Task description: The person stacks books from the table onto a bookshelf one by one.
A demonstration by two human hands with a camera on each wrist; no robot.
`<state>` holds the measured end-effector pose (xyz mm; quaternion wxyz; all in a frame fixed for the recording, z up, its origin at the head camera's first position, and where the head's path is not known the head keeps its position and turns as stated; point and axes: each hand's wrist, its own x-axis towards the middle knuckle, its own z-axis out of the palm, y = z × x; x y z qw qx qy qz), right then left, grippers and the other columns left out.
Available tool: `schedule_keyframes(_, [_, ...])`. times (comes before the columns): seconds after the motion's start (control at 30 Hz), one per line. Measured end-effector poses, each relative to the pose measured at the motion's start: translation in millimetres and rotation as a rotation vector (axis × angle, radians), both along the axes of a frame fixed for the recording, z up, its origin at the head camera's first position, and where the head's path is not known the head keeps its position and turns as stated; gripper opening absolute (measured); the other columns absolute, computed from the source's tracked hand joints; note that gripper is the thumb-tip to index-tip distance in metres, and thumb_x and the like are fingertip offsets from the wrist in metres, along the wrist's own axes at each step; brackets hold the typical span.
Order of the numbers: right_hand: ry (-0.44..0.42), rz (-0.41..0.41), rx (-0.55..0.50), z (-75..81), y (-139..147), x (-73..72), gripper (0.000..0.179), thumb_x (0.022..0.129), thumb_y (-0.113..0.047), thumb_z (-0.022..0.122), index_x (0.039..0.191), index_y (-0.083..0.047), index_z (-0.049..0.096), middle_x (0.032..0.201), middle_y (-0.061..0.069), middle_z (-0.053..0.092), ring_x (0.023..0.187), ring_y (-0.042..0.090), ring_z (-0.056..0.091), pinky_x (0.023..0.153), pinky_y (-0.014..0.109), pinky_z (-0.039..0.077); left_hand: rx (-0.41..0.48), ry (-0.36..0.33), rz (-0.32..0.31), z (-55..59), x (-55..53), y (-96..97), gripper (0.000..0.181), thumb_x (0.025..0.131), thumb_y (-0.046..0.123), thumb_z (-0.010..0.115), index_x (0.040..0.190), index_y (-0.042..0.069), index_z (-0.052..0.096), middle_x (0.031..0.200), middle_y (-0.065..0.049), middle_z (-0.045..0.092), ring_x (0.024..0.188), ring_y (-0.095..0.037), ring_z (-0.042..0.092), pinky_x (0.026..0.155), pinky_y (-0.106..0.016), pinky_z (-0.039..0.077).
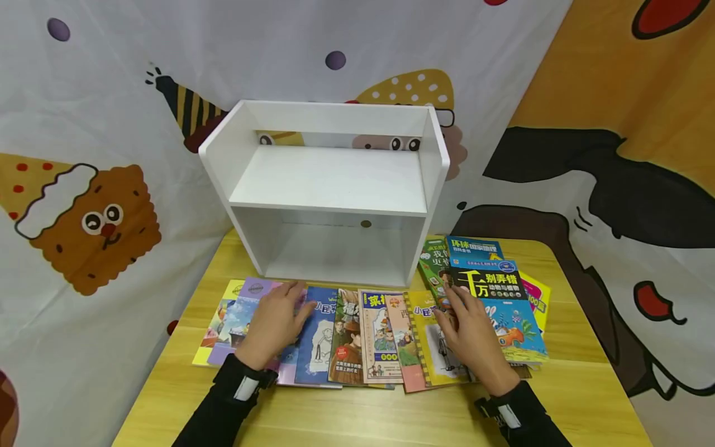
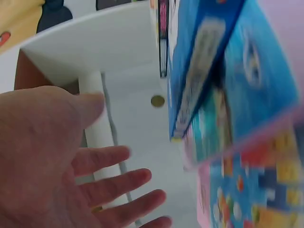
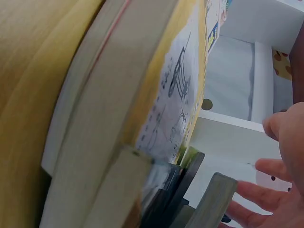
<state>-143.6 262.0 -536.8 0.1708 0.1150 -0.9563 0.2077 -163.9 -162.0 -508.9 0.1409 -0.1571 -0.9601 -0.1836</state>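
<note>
My left hand (image 1: 275, 324) rests with spread fingers over a purple book (image 1: 253, 297) and the edge of a blue book (image 1: 324, 310). In the left wrist view, the left hand's fingers (image 2: 114, 159) extend loosely with nothing between them. My right hand (image 1: 475, 338) lies over a yellow book (image 1: 424, 310) with a stick-figure cover, beside a blue picture book (image 1: 516, 326). The right wrist view shows relaxed right fingers (image 3: 259, 194) close to the edge of a thin book (image 3: 213, 202). Between both hands, a brown book (image 1: 347, 338), a comic (image 1: 385, 357) and a pink-edged book (image 1: 403, 338) overlap in a row.
A white two-tier shelf (image 1: 329, 180) stands behind the books on the wooden table (image 1: 346, 422). Right of it, a green book (image 1: 432, 261), a blue geography book (image 1: 475, 247) and a yellow-and-pink book (image 1: 539, 298) are stacked partly under the picture book. A printed cloth (image 1: 268, 37) hangs behind.
</note>
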Motion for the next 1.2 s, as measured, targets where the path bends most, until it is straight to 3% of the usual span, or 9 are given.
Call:
schedule_keyframes(0.13, [0.017,0.012,-0.016,-1.2,1,2.5,0.053,0.095,-0.039,0.061,0.139,-0.009,0.054,0.137,0.012,0.05,0.121,0.034,0.045,0.093,0.056,0.04,0.004,-0.054,0.085,0.2,-5.6,-17.1,0.053,0.092,0.04,0.064,0.13,0.004,0.056,0.13,-0.022,0.051,0.118,-0.043,0.045,0.097,-0.058,0.038])
schedule_keyframes(0.37, [0.066,0.018,-0.051,1.7,1,5.6,0.04,0.095,-0.03,0.062,0.13,-0.01,0.063,0.127,0.007,0.057,0.113,0.027,0.047,0.089,0.048,0.042,0.009,-0.172,0.193,-0.6,-3.7,-43.8,0.064,0.094,0.041,0.061,0.133,-0.007,0.049,0.121,-0.032,0.047,0.106,-0.048,0.046,0.083,-0.06,0.043])
schedule_keyframes(0.47, [0.104,0.038,-0.07,4.6,0,7.4,0.033,0.094,-0.025,0.063,0.124,-0.011,0.066,0.122,0.006,0.059,0.111,0.026,0.049,0.088,0.046,0.043,-0.002,-0.221,0.203,-0.8,-0.1,-50.0,0.067,0.095,0.042,0.059,0.131,-0.013,0.047,0.117,-0.036,0.049,0.101,-0.053,0.051,0.079,-0.062,0.045])
schedule_keyframes(0.63, [0.13,0.068,-0.093,9.2,-6,10.7,0.027,0.094,-0.023,0.062,0.117,-0.011,0.07,0.119,0.004,0.062,0.105,0.021,0.051,0.084,0.04,0.044,-0.023,-0.274,0.197,-6.7,0.1,-53.6,0.069,0.097,0.041,0.056,0.131,-0.019,0.044,0.119,-0.04,0.048,0.101,-0.057,0.052,0.082,-0.064,0.044])
schedule_keyframes(0.73, [0.117,0.071,-0.103,9.3,-11,13.2,0.026,0.094,-0.024,0.062,0.116,-0.012,0.071,0.119,0.001,0.062,0.106,0.019,0.051,0.085,0.039,0.045,-0.024,-0.295,0.194,-10.3,-1.9,-54.4,0.073,0.095,0.044,0.059,0.13,-0.019,0.045,0.119,-0.039,0.049,0.101,-0.053,0.054,0.083,-0.062,0.045])
schedule_keyframes(0.9, [0.095,0.09,-0.106,7.7,-19,14.6,0.026,0.096,-0.027,0.059,0.113,-0.013,0.072,0.117,-0.002,0.062,0.106,0.017,0.051,0.091,0.039,0.042,-0.044,-0.331,0.192,-13.5,-5.2,-57.6,0.082,0.085,0.052,0.069,0.126,-0.017,0.049,0.11,-0.033,0.054,0.087,-0.04,0.059,0.075,-0.055,0.05])
schedule_keyframes(1.1, [0.096,0.1,-0.113,6.8,-23,14.6,0.021,0.095,-0.024,0.061,0.107,-0.013,0.074,0.114,-0.004,0.063,0.104,0.015,0.052,0.088,0.036,0.044,0.043,-0.389,0.197,-17.2,-10.7,-60.8,0.079,0.083,0.048,0.074,0.127,-0.012,0.048,0.113,-0.029,0.055,0.089,-0.037,0.059,0.076,-0.053,0.05])
schedule_keyframes(1.2, [0.094,0.105,-0.118,6.4,-24,14.7,0.019,0.095,-0.023,0.062,0.106,-0.014,0.074,0.113,-0.004,0.063,0.102,0.014,0.052,0.087,0.035,0.045,0.105,-0.421,0.208,-18.2,-14.8,-61.5,0.067,0.081,0.046,0.077,0.115,-0.007,0.055,0.101,-0.021,0.058,0.079,-0.031,0.058,0.067,-0.047,0.05])
